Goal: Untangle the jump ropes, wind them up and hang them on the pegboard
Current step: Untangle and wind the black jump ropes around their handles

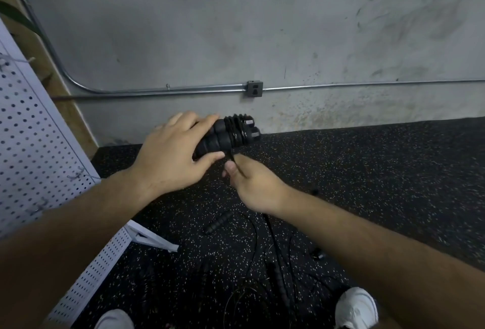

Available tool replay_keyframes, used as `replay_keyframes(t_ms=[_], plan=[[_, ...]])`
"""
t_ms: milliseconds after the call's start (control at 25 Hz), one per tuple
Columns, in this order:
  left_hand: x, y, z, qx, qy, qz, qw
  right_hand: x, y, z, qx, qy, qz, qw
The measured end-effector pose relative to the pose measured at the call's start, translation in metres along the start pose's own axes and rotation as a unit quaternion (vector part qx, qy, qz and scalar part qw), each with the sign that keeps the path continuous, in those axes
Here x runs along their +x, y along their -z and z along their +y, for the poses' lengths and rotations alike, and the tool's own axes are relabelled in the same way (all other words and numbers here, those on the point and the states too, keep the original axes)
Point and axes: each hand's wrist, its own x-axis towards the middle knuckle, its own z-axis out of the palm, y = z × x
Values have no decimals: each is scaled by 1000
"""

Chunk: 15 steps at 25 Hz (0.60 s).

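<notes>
Jump rope handles (212, 139) paired side by side, left hand (170, 155) fingers curled round left ends, probably steadying them as spool. Cord (236, 129) coiled round right ends; free strand drops just right of left thumb, pinched by right hand (252, 184), likely kept taut for winding. Pegboard (31, 129) left. Other ropes (275, 263) on near floor.

pegboard (39, 129) close at left

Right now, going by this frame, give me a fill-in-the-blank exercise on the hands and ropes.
The left hand grips ____ black handles.
The rope is wound ____ them, and the right hand pinches it.
The pegboard stands on the person's ____ side.
More ropes lie on the ____.
Missing: two; around; left; floor.
</notes>
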Motion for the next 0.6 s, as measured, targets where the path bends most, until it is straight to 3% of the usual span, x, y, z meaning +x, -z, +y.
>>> replay_keyframes(t_ms=[120, 280, 440, 520, 600], plan=[[6, -8, -23, 14, 33, -27, 999, -10, 3, -22, -96, 27, -2, 995], [5, -24, -35, 34, 11, -63, 997, -23, 29, -45, -207, 48, 20, 977], [-1, -29, -20, 21, -60, -89, 994, -19, 51, -49, -373, 109, 79, 918], [-5, -26, -8, 2, -93, -98, 991, -11, 62, -42, -385, 137, 113, 906], [-10, -20, 3, -31, -111, -108, 987, -5, 72, -32, -348, 165, 117, 915]])
